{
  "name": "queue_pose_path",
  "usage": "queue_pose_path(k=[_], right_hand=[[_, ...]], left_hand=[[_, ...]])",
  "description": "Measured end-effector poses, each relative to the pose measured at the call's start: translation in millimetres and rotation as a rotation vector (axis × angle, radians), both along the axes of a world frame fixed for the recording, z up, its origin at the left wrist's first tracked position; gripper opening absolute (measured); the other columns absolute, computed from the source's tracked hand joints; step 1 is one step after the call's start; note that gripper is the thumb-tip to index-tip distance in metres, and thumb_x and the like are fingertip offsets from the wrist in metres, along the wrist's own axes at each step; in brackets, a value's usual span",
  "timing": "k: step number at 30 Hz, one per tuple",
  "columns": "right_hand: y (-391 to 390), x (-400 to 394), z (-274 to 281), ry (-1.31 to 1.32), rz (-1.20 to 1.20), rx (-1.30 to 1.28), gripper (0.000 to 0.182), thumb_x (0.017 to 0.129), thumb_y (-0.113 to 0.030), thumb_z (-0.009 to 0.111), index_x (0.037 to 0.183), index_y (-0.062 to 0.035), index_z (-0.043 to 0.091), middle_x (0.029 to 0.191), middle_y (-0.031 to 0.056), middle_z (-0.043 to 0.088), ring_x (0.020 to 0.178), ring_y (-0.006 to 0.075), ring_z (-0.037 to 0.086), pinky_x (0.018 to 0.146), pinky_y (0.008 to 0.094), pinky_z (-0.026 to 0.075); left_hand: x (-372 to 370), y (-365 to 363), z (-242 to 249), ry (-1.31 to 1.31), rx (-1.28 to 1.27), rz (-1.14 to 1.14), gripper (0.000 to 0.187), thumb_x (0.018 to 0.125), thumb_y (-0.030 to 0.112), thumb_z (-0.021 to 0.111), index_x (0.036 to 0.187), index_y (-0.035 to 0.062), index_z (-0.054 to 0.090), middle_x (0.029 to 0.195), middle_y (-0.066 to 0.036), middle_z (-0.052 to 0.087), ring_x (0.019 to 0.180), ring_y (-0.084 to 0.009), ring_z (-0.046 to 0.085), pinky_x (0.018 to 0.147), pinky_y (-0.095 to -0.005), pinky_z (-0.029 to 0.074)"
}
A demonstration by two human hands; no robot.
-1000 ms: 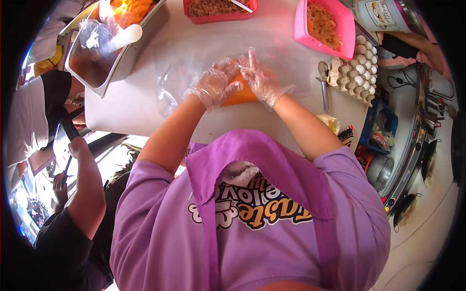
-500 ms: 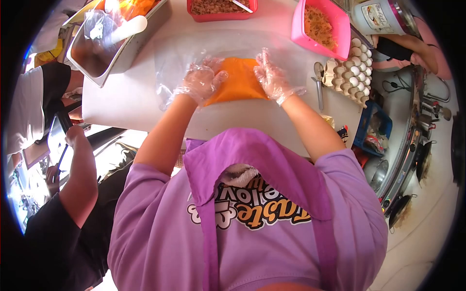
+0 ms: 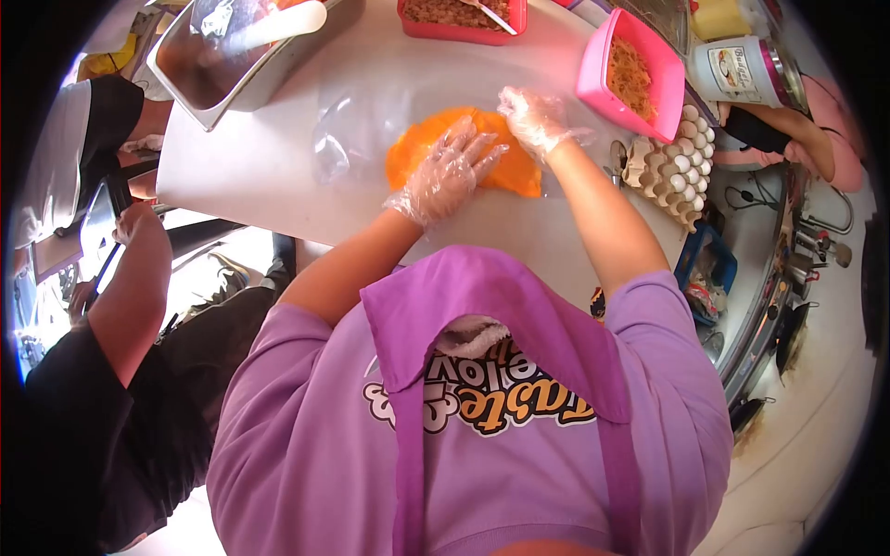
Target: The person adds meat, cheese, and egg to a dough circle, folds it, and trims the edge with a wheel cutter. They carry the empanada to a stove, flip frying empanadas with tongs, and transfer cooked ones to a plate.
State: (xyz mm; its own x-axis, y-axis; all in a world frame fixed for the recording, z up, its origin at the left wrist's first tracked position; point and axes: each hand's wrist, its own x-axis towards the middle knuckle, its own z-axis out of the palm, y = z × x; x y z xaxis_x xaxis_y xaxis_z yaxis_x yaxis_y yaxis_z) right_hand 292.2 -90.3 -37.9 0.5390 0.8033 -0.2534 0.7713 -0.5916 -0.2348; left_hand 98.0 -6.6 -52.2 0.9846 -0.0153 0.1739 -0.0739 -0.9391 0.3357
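An orange, flattened mass (image 3: 515,176) lies with a clear plastic sheet (image 3: 357,125) on the white table (image 3: 209,171). My left hand (image 3: 447,178), in a clear plastic glove, rests flat on the orange mass with its fingers spread. At the mass's upper right edge, my right hand (image 3: 536,117), gloved too, has its fingers curled together. Whatever is between those fingers is too small to make out.
Around the table's far side are a metal tray (image 3: 246,97), a pink container of brown filling (image 3: 440,13) and a pink container of shreds (image 3: 635,83). Eggs (image 3: 684,162) sit in a carton at right. Other people's arms (image 3: 144,287) show at left and right.
My left hand has moved right, from the orange mass's left side onto its top. My right hand has shifted slightly right and its fingers have curled. The orange mass looks wider and more rounded.
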Motion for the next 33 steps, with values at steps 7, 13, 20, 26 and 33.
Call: queue_pose_path(k=[7,13,20,26,33], right_hand=[[-1.2,9.0,-4.2,0.064,0.005,0.221,0.023,0.091,-0.026,0.049,0.105,-0.0134,0.063,0.104,0.0088,0.067,0.101,0.0273,0.061,0.086,0.0386,0.044],[7.7,-2.8,40.0,0.154,0.109,-0.079,0.032,0.088,-0.035,0.053,0.107,-0.0132,0.068,0.109,0.0092,0.067,0.103,0.0276,0.061,0.087,0.0387,0.046],[11.4,-1.3,68.6,0.275,0.053,-0.015,0.034,0.089,-0.033,0.051,0.106,-0.0086,0.069,0.108,0.0109,0.067,0.103,0.0283,0.061,0.091,0.0405,0.045],[0.1,-8.2,88.6,0.211,0.1,0.011,0.031,0.089,-0.03,0.051,0.102,-0.0094,0.07,0.105,0.0074,0.069,0.098,0.0265,0.063,0.09,0.0349,0.046],[-43.9,-31.0,123.5,0.473,0.153,0.091,0.024,0.087,-0.022,0.06,0.102,-0.0064,0.071,0.099,0.0079,0.071,0.093,0.0202,0.066,0.087,0.0316,0.048]], left_hand=[[11.5,13.2,-11.7,-0.017,0.076,-0.027,0.072,0.08,0.031,0.068,0.143,0.0142,0.037,0.145,-0.008,0.039,0.133,-0.0305,0.037,0.112,-0.0446,0.029],[8.0,11.8,-7.5,-0.009,-0.008,-0.013,0.073,0.08,0.031,0.068,0.143,0.015,0.037,0.144,-0.008,0.039,0.131,-0.0305,0.039,0.111,-0.0429,0.03],[8.4,15.9,-2.9,-0.025,0.023,-0.041,0.071,0.079,0.031,0.069,0.141,0.0137,0.04,0.139,-0.008,0.045,0.131,-0.0307,0.039,0.11,-0.0433,0.031],[-0.3,21.8,-13.0,-0.183,-0.135,-0.147,0.068,0.077,0.019,0.073,0.137,0.0098,0.044,0.135,-0.009,0.049,0.128,-0.0334,0.042,0.108,-0.0486,0.032],[-46.8,15.8,80.4,-0.513,-0.282,0.035,0.071,0.073,0.003,0.073,0.137,0.0064,0.043,0.131,-0.011,0.053,0.129,-0.0368,0.043,0.107,-0.0585,0.029]])
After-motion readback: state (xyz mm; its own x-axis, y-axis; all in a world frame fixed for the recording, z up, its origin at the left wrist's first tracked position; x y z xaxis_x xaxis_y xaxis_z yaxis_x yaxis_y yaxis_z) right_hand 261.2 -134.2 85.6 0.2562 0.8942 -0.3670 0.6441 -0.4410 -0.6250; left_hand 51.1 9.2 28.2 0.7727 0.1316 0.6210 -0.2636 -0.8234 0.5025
